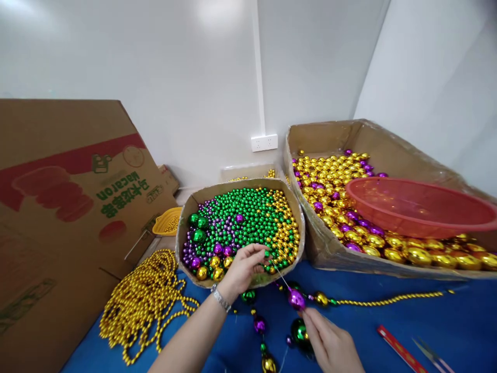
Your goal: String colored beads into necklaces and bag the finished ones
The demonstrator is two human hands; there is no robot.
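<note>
One carton (77, 207) | label: "macaron" | left hand (244, 267) in beads (248, 217)

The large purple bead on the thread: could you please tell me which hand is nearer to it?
Right. The right hand touches the purple bead from below, while the left hand reaches into the bead box, up-left of it.

We've got the bead tray (182, 228) centre, big carton (373, 140) of balls right of it with a basin (419, 207) on top. Bead strand pile (143, 300) front-left; flattened box (58, 207) far left.
</note>
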